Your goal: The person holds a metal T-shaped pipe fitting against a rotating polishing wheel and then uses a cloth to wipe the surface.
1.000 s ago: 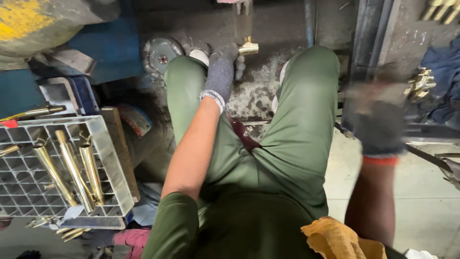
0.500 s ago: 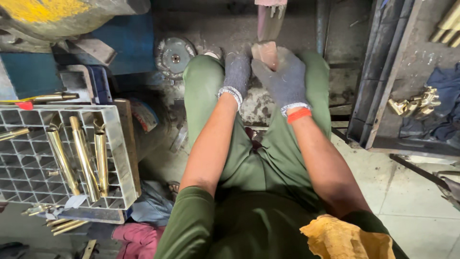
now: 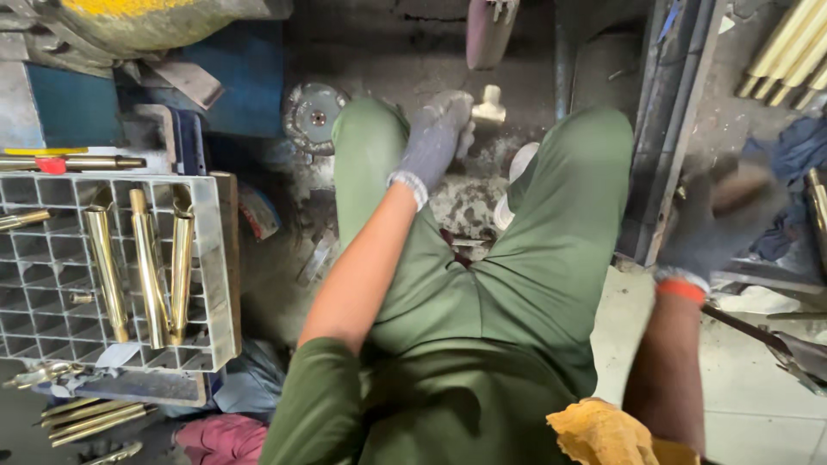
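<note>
At the left of the frame a grey grid tray carries three long brass tubes standing tilted in its cells, with more brass rods lying below it at the lower left.

Above the centre of the frame, your left hand, in a grey knit glove, reaches out between your green-trousered knees. Its fingers are curled narrow around a small brass fitting. The fitting is pale gold, short and stubby, with a narrower neck on top and a wider body below. It sticks out to the right of your fingertips, touching them, just under the pinkish wheel at the top edge. A dusty grey disc lies on the floor to the left of your left knee.

Half a second ago both your gloved hands met together at the fitting under the wheel. Now only the left hand stays there, and the right one has swung away to the right edge of the frame.

Your right hand, in a dark glove with an orange cuff, is blurred by motion over the dark clutter at the right, so you cannot tell whether its fingers are spread or closed. A yellow cloth rests at the bottom.
</note>
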